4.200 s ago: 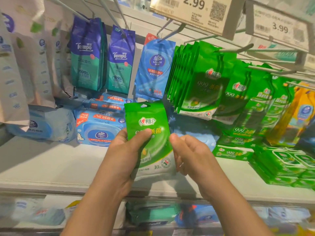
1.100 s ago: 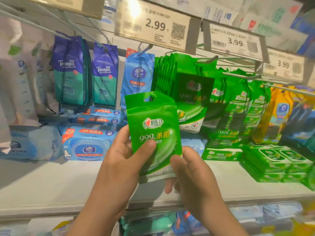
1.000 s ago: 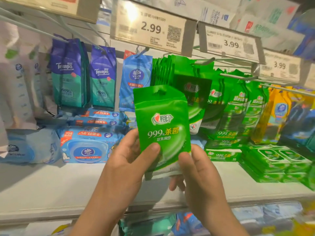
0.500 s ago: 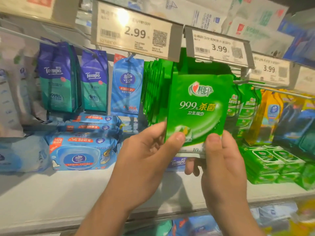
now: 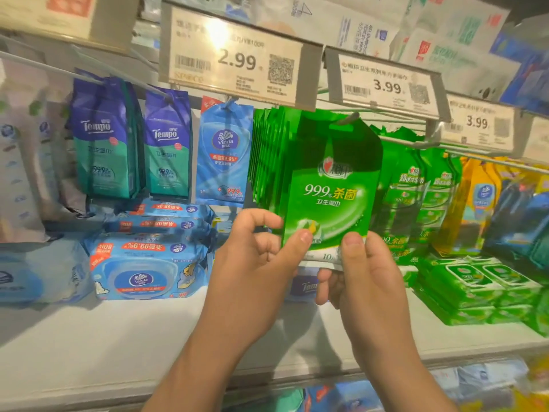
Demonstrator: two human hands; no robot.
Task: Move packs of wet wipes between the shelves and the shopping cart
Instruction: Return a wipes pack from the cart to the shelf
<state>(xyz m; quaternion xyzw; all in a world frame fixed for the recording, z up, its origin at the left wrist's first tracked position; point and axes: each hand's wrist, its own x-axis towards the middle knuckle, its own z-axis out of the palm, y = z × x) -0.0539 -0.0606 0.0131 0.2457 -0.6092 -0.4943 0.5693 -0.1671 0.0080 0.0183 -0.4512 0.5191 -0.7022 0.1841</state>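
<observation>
A green wet-wipes pack [image 5: 329, 185] is held up in front of the hanging row of the same green packs [image 5: 267, 162]. Its top hole sits at the tip of the metal peg hook [image 5: 346, 118]. My left hand [image 5: 258, 263] pinches the pack's lower left corner with the thumb in front. My right hand [image 5: 359, 272] pinches the lower right edge, thumb on the front and fingers behind. The shopping cart is out of view.
Purple Tempo packs [image 5: 133, 141] and a blue Vinda pack [image 5: 222, 153] hang to the left. Blue boxed wipes [image 5: 142, 263] and green flat packs [image 5: 472, 286] lie on the white shelf [image 5: 118, 346]. Price tags [image 5: 234, 60] hang above the hooks.
Both hands have lifted the green pack from chest height up and to the right, until its top reached the peg hook in front of the hanging green packs.
</observation>
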